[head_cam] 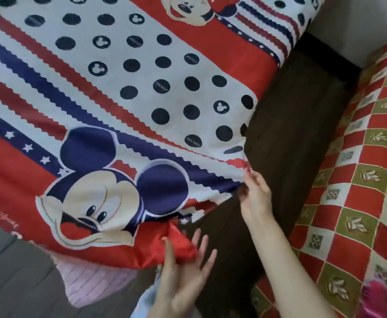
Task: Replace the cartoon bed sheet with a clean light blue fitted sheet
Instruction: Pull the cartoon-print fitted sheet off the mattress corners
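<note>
Left hand (183,269) fingers splayed under cartoon sheet (123,106) corner, lifting | right hand (254,193) pinches edge to peel it off mattress (286,125)

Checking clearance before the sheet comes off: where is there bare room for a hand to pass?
Bare room: the dark brown strip between the cartoon sheet and the checked cover, and the grey floor lower left. Crowded at the sheet's near corner, where the right hand pinches the edge and the left hand touches bunched red fabric.
</note>
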